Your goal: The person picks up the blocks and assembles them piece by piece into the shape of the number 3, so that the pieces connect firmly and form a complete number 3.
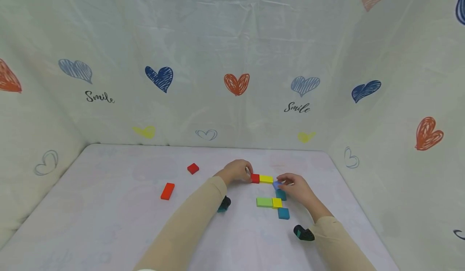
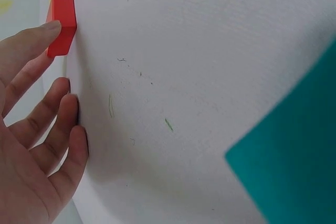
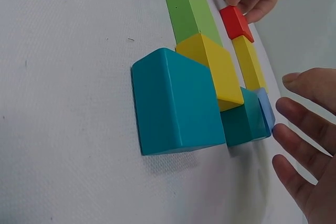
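Observation:
My left hand [image 1: 237,170] pinches a small red block [image 1: 255,178] between thumb and fingers, plain in the left wrist view. The red block's end meets a long yellow block [image 1: 266,179] on the table. Beside that yellow block's right end lies a light blue block [image 1: 276,185]. My right hand [image 1: 296,188] is close by it with fingers spread and loosely bent; whether a fingertip touches it I cannot tell. A teal block [image 1: 281,195] adjoins the light blue one. Nearer me are a light green block [image 1: 264,202], a short yellow block [image 1: 277,203] and another teal block [image 1: 283,213].
On the left of the table lie a red rectangular block [image 1: 167,191] and a red square block [image 1: 193,168]. Black and teal wrist devices [image 1: 303,233] sit by both sleeves. A white curtain [image 1: 236,117] with printed hearts stands behind the table.

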A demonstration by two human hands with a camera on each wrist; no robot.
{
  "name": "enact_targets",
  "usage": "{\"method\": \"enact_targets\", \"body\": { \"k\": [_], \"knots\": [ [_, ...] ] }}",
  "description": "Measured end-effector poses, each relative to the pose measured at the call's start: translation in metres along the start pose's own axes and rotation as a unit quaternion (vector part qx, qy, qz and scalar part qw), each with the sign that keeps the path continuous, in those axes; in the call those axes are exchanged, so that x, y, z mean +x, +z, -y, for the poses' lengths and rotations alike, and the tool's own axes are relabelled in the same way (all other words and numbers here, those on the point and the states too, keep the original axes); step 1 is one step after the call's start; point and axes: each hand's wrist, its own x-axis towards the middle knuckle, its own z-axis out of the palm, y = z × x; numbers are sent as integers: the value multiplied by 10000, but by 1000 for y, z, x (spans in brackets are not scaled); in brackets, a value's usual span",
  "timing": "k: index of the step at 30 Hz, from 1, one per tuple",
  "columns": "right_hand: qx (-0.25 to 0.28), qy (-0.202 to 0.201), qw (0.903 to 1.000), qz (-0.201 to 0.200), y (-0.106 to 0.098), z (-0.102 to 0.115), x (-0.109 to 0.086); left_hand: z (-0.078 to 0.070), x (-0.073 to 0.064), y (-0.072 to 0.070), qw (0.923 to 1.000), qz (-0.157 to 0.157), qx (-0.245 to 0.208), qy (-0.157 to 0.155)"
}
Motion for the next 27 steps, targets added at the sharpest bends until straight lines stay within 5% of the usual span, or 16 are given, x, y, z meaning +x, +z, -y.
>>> {"method": "enact_targets", "body": {
  "k": [13, 27],
  "knots": [
    [-35, -127, 9999, 80, -1, 13, 1, 4, -7, -8, 10000, -49, -23, 23],
    [54, -593, 9977, 332, 20, 44, 1, 19, -51, -26, 9997, -189, -80, 110]
  ]
}}
